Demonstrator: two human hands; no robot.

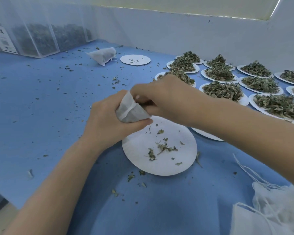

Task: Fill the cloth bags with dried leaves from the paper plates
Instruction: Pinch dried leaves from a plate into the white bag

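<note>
My left hand (107, 119) grips a white cloth bag (131, 111) above the blue table, its mouth turned up and to the right. The fingers of my right hand (161, 97) are curled at the bag's mouth, their tips hidden inside it; what they hold cannot be seen. Below the bag lies a white paper plate (182, 165) with only a few dried leaf scraps (163, 148) on it. Several paper plates heaped with dried leaves (222, 90) stand to the right.
A filled, closed cloth bag (103, 55) lies at the back beside a nearly bare paper plate (143, 62). Clear boxes of leaves (37, 39) line the back left. A pile of unfilled bags with strings (268, 207) lies at the front right. Leaf crumbs dot the blue table (41, 116).
</note>
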